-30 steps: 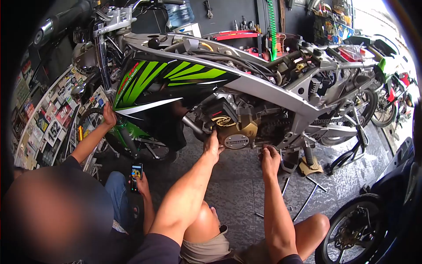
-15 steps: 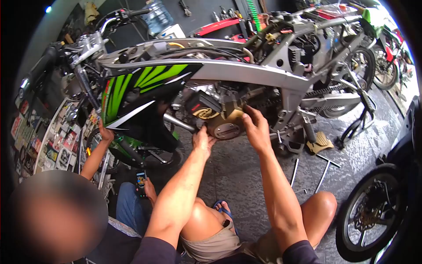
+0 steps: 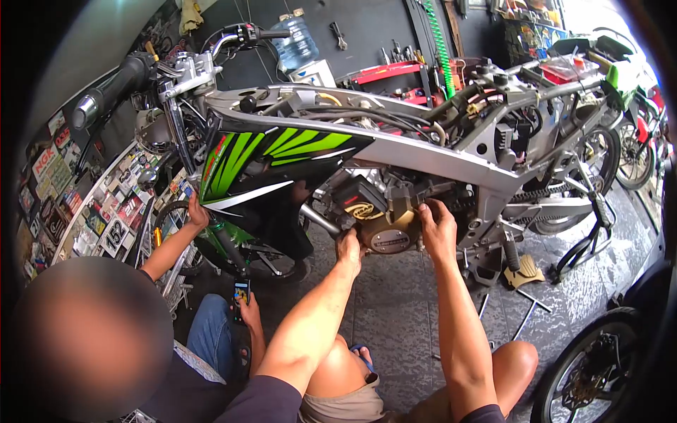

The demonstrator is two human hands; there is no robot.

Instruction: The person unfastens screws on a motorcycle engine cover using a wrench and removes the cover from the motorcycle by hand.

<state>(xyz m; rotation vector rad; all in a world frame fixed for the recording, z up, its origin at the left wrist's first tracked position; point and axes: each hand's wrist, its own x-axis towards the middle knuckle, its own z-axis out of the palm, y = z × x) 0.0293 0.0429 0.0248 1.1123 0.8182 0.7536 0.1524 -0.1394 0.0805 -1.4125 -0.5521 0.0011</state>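
Observation:
A bronze-coloured engine cover (image 3: 402, 224) with a round silver badge sits against the engine of a partly stripped motorcycle (image 3: 437, 151). My left hand (image 3: 350, 249) grips its lower left edge, with some fingertips hidden behind it. At the upper right edge, my right hand (image 3: 438, 227) holds the same cover between thumb and fingers. Just above is a black engine part with a gold emblem (image 3: 363, 210). The black and green side fairing (image 3: 282, 166) is left of the engine.
At left a co-worker's hand (image 3: 198, 211) touches the fairing; their other hand holds a phone (image 3: 242, 290). A gold cover piece (image 3: 524, 272) and a T-handle wrench (image 3: 529, 310) lie on the floor. Another motorcycle's wheel (image 3: 589, 374) stands at lower right.
The whole scene has shifted right and down in view as my head moved. Both my hands remain on the engine cover, the right one now lower along its edge.

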